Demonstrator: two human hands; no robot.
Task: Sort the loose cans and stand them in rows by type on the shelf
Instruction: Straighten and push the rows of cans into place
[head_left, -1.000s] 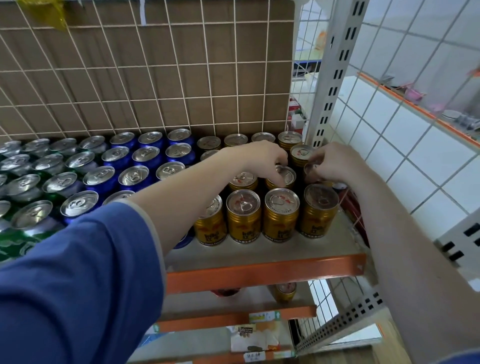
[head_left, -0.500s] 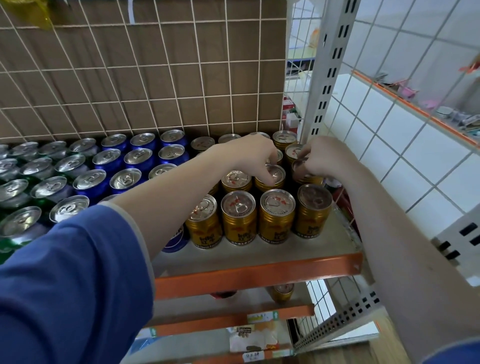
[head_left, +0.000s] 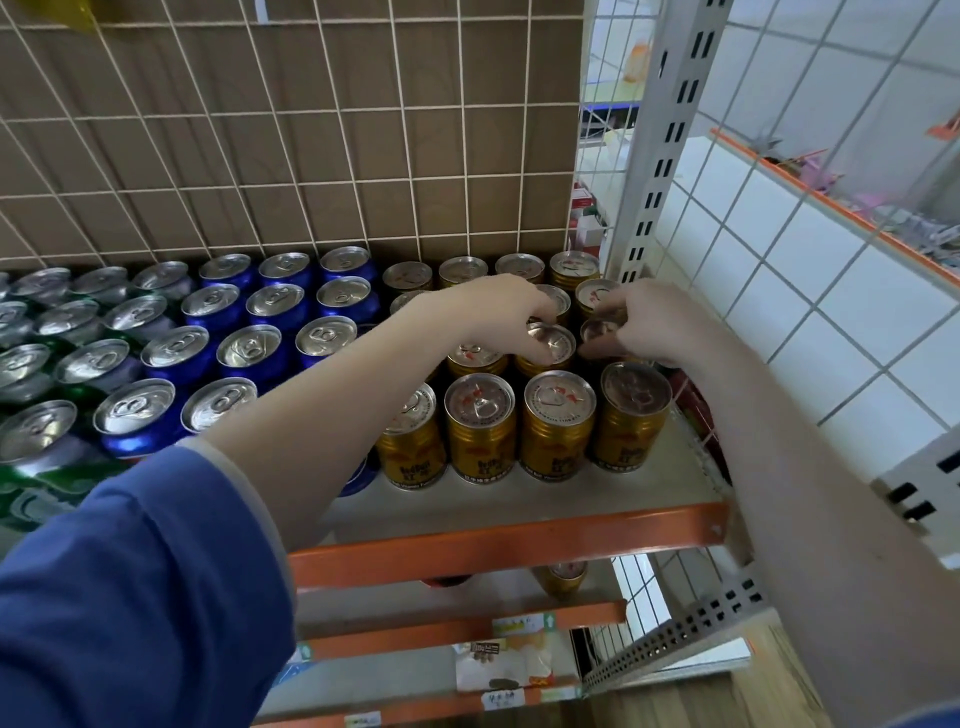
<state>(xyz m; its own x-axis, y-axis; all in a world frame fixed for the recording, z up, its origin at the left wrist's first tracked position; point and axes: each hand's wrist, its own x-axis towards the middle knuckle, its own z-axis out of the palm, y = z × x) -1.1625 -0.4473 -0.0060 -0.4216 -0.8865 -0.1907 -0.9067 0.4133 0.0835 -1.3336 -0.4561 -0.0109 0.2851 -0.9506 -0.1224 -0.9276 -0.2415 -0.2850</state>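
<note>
Both hands over gold cans (head_left: 558, 423) at shelf (head_left: 498, 540) right end. Left hand (head_left: 498, 312) fingers curl onto a second-row can (head_left: 550, 343) top; right hand (head_left: 654, 322) pinches the next can (head_left: 597, 332) rightward. Cans upright, directly beneath fingertips.

A shop: slotted metal shelving (head_left: 670, 130) with price labels (head_left: 501, 699) and rows of drink cans (head_left: 270, 306)

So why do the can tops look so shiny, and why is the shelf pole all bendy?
Head view: overhead light bounces off the silver lids of the blue cans, giving white glare; the wide-angle lens bends the grey slotted shelf post and the white wire grid; the pink clutter behind the tiled ledge looks blurry.
</note>
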